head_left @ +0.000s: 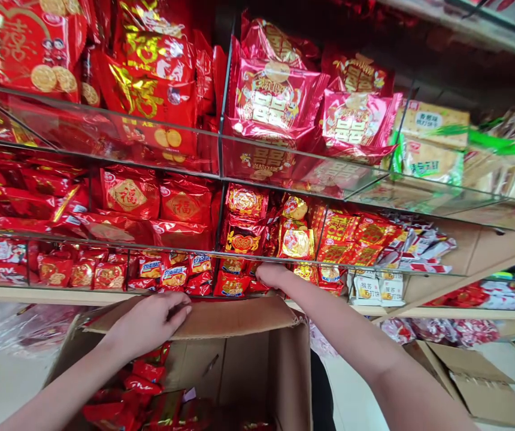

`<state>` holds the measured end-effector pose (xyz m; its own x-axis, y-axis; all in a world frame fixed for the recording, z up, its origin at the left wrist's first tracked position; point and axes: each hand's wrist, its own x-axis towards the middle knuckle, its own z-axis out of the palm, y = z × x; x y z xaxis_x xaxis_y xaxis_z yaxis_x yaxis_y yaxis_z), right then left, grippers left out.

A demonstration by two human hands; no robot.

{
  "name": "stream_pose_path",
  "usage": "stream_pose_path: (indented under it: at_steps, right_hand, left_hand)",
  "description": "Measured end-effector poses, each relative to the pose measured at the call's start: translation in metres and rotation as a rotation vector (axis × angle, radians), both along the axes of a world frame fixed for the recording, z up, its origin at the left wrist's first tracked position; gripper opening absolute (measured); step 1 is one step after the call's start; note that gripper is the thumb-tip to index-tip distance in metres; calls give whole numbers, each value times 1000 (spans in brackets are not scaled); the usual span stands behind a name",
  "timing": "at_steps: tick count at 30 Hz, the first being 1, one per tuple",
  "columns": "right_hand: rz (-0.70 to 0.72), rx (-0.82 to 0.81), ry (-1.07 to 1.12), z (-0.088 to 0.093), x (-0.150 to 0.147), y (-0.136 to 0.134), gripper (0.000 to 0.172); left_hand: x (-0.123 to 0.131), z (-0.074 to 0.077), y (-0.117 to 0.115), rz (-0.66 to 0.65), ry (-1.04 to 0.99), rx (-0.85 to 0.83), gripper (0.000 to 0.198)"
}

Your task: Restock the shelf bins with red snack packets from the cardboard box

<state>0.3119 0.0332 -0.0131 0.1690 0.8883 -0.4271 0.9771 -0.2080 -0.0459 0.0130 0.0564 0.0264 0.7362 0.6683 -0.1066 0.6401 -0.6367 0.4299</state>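
Note:
An open cardboard box (239, 317) stands in front of me, with red snack packets (147, 377) lying inside it. My left hand (161, 317) is over the box's far flap, fingers loosely bent, a gap between thumb and forefinger, nothing seen in them. Stretched past the box, my right hand (272, 275) reaches into a low shelf compartment among small red packets (232, 284). Its fingertips are partly hidden there, and I cannot tell whether they grip a packet. Just above it sit gold-and-red wrapped packets (297, 240).
Clear-fronted shelves (150, 149) rise ahead, filled with red bags and pink bags (266, 96). White packets (376, 287) fill a lower compartment on the right. A second cardboard box (486, 383) is on the floor at right, and clear plastic wrap (28, 329) lies at left.

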Motion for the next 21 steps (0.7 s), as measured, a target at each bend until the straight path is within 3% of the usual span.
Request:
stream_pose_path:
  at_steps: [7,13,18,21]
  right_hand:
    - [103,-48,-64,-8,-4,0,27]
    - [87,-4,-18,11,0,-14,24]
    - [16,231,78,43,-2,-65,19]
    - [-81,416,116,56,-17,-116,30]
  left_hand:
    - [1,2,-1,11,43,33,35]
    - [2,3,-2,-11,34,53,35]
    - [-4,4,2,-39,-56,115,36]
    - [-11,2,-15,-132,-180,228,37]
